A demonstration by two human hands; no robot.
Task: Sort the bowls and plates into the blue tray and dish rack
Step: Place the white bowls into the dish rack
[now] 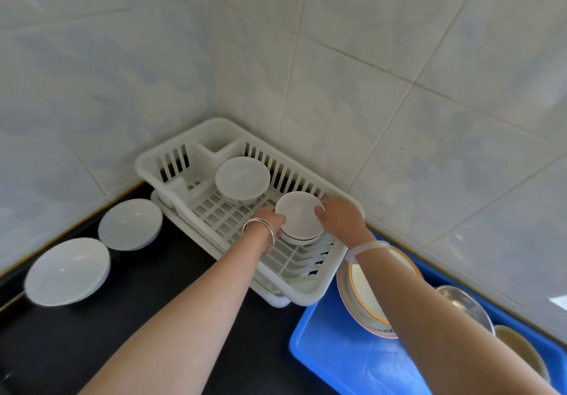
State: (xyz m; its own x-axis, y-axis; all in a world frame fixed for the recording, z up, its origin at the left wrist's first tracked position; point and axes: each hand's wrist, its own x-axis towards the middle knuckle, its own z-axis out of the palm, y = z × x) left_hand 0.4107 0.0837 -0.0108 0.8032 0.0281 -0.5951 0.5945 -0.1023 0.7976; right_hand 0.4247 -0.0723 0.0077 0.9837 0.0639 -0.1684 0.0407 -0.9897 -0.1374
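Though near the dish rack (306,295) wall, white bowl (299,212) gripped between left hand (271,218) and right hand (339,216), open grid (221,214) leftward.

I see pale tiled walls, left wall (76,72) & rt wall (429,57), meeting at a far corner (211,72). Black glossy tabletop (171,259) below, near left. Bright glare (557,301) on a rt tile.

Home kitchen, tiled walls (337,57), dish rack (306,290)
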